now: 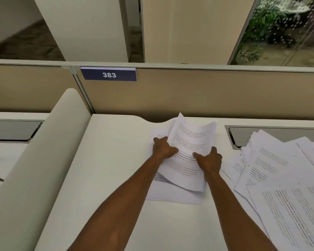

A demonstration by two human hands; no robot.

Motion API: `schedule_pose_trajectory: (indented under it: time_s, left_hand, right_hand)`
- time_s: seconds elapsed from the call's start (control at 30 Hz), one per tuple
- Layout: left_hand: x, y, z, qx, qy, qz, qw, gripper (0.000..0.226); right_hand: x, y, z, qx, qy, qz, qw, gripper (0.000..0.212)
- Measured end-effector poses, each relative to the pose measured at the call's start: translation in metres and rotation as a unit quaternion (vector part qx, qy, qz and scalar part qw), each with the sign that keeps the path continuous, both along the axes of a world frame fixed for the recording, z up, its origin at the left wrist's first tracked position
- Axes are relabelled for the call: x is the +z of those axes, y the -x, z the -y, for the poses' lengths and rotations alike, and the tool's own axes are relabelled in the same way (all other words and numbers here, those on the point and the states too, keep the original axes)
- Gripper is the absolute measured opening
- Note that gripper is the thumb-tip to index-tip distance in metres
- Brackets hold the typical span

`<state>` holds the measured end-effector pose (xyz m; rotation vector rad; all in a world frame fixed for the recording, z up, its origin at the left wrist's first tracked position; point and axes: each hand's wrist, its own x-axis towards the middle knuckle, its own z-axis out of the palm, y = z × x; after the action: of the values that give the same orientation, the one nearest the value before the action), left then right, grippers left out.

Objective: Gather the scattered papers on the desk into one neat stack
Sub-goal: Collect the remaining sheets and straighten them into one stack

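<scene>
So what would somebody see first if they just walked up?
Probably the two hands in the middle of the desk: the left hand and right hand hold a curling bundle of papers over a flat stack. Next, the messy papers spread at right, and the blue 383 sign on the partition behind.

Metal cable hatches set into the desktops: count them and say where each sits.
2. One metal hatch sits at the desk's far right, partly covered by loose papers. The other hatch is on the neighbouring desk, far left. More may lie outside the frame.

White papers (187, 142), black print; cream desk (107, 160); navy sign (109, 74).
</scene>
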<state>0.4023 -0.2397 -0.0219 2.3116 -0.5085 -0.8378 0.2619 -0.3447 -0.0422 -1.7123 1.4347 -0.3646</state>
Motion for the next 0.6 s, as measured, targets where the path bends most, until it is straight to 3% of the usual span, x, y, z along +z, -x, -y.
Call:
schedule_pose_trajectory:
  time_s: [0.17,0.43,0.6]
  left_hand:
    - [0.013,0.004,-0.010,-0.008,0.039,-0.037,0.999,0.052]
    - [0.032,0.018,-0.057,0.048,0.119,-0.021,0.991,0.041]
    - [0.006,0.015,-0.091,0.071,0.050,-0.022,0.996,0.038]
  right_hand:
    - [0.007,0.008,-0.004,-0.023,-0.054,0.093,0.994,0.044]
    - [0.030,0.026,-0.037,-0.010,-0.068,0.185,0.980,0.048]
    - [0.021,0.016,-0.058,0.023,-0.115,0.147,0.982,0.064]
